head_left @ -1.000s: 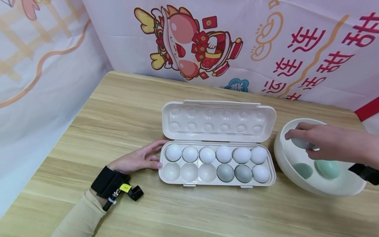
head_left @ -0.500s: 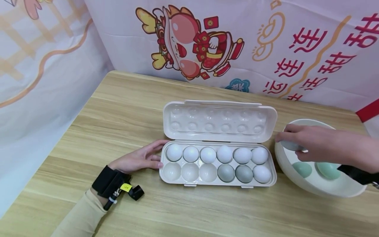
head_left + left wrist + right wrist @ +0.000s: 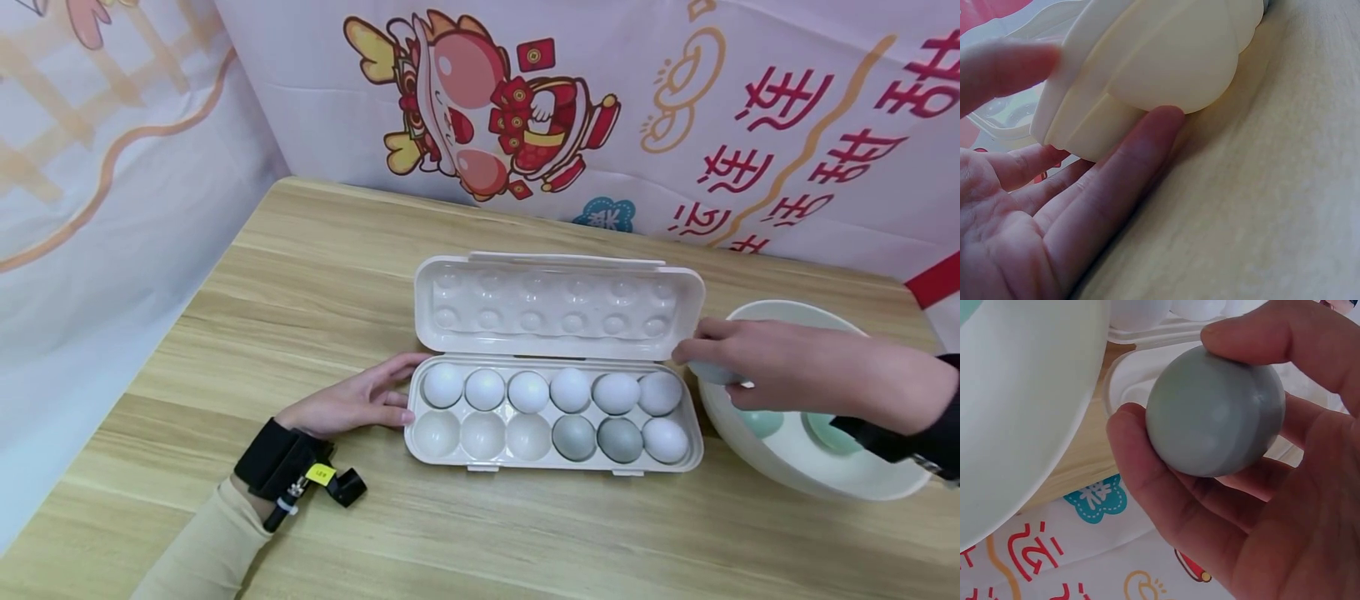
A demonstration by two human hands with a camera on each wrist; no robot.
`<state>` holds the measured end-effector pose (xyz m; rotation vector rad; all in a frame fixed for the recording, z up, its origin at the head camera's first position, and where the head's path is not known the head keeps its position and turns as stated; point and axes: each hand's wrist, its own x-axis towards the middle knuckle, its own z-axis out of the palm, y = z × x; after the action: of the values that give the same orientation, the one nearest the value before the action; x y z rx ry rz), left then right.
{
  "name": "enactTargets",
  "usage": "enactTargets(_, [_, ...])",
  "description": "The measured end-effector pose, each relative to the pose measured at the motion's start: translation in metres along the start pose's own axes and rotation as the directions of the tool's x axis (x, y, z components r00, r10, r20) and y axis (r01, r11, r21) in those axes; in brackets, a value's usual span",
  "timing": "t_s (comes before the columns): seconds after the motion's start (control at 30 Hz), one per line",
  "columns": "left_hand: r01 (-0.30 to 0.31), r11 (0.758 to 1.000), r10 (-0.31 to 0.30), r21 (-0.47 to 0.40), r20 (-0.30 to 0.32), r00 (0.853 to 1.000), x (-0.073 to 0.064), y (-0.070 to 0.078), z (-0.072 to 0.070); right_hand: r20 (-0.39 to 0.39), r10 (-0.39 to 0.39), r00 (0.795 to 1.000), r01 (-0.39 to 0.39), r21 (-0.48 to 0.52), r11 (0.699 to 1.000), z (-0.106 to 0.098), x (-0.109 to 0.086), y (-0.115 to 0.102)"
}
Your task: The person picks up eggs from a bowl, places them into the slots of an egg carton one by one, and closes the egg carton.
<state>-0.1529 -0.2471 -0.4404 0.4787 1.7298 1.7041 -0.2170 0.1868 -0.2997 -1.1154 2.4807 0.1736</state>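
My right hand holds a grey-green egg between thumb and fingers, over the left rim of the white bowl, close to the egg box's right end. Most of that egg is hidden by the hand in the head view. The white egg box lies with its lid raised. White eggs fill its back row. Along the front row are three bare cups at left, two grey-green eggs and a white egg. My left hand touches the box's left end, fingers fairly straight.
Two light green eggs lie in the bowl, partly behind the right arm. Everything stands on a wooden table. A printed cloth hangs behind the table's back edge.
My right hand has moved left with the grey-green egg, from above the bowl's inside to its left rim near the egg box. The left hand stays at the box's end.
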Motion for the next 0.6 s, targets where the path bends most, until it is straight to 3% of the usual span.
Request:
enactTargets(0.3, [0.013, 1.000, -0.013, 0.007, -0.014, 1.000, 0.000, 0.001, 0.000, -0.032, -0.051, 0.998, 0.051, -0.012, 0.999, -0.006, 0.007, -0.013])
enactTargets(0.6, [0.026, 1.000, -0.026, 0.011, -0.024, 0.999, -0.001, 0.001, 0.001, -0.101, -0.174, 0.979, 0.169, -0.064, 0.984, -0.005, 0.016, -0.025])
